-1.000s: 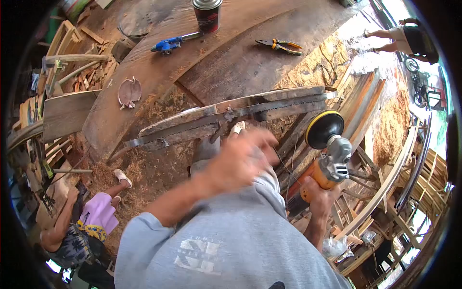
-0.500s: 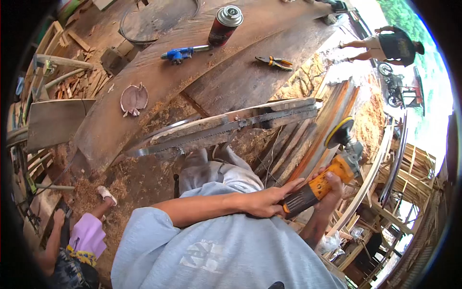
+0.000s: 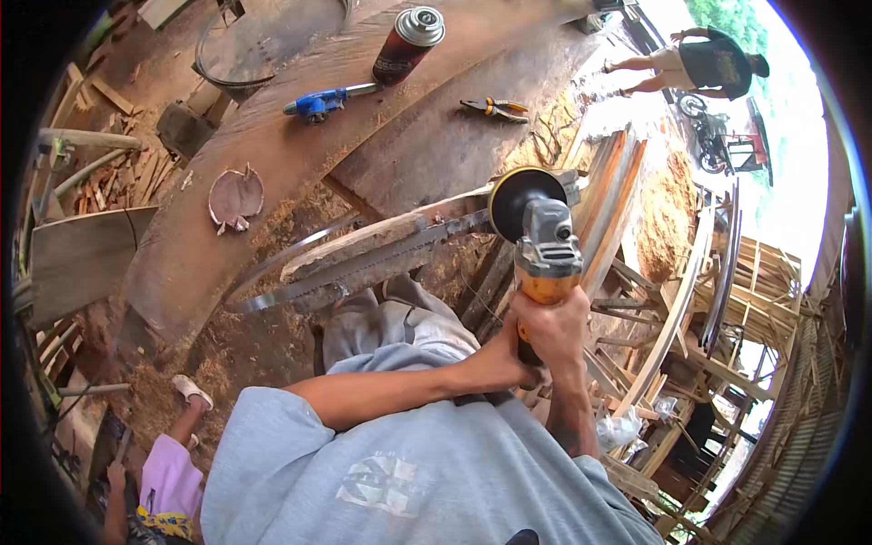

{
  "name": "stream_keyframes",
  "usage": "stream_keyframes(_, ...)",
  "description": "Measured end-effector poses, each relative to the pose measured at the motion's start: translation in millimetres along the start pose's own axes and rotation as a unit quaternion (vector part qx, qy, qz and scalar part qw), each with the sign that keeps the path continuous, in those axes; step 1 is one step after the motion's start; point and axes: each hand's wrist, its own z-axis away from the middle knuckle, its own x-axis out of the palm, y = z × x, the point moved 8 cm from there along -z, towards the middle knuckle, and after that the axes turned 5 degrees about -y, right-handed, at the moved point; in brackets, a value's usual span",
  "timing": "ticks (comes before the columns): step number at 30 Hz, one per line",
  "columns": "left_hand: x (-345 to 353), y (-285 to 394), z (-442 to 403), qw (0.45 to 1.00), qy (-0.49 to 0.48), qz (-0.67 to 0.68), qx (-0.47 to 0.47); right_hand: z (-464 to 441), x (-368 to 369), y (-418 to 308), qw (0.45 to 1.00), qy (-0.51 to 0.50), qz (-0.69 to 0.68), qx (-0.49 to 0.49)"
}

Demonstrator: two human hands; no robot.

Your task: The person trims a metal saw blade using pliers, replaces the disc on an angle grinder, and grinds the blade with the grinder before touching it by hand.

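Right hand (image 3: 556,325) clasps orange sander (image 3: 549,263) ahead of grey shirt (image 3: 454,454), left hand (image 3: 498,365) curls round its lower end; firm two-handed hold best steers pad (image 3: 516,200) clear of saw blade (image 3: 400,246).

Ahead of your right hand (image 3: 552,329), a round black yellow-rimmed disc (image 3: 525,202) and a long grey toothed metal blade (image 3: 302,289) bar the way. Past them, you have room over the flat dark-brown wooden board (image 3: 413,162), short of the dark pliers with black-and-yellow handles (image 3: 495,110).
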Motion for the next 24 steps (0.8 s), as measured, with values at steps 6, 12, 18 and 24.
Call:
stream_keyframes(6,1,2,-7,0.996,0.012,0.085,-0.036,-5,7,-13,0.997,0.002,0.081,0.012)
stream_keyframes(12,-3,3,-5,0.99,0.007,0.092,-0.105,-9,15,-8,0.992,0.002,0.123,0.016)
stream_keyframes(18,-2,-5,-9,0.988,0.019,0.153,-0.032,-12,20,-2,0.993,-0.003,0.117,0.019)
stream_keyframes(24,-4,-9,-7,0.981,0.022,0.18,-0.066,-13,22,-2,0.991,-0.007,0.136,0.021)
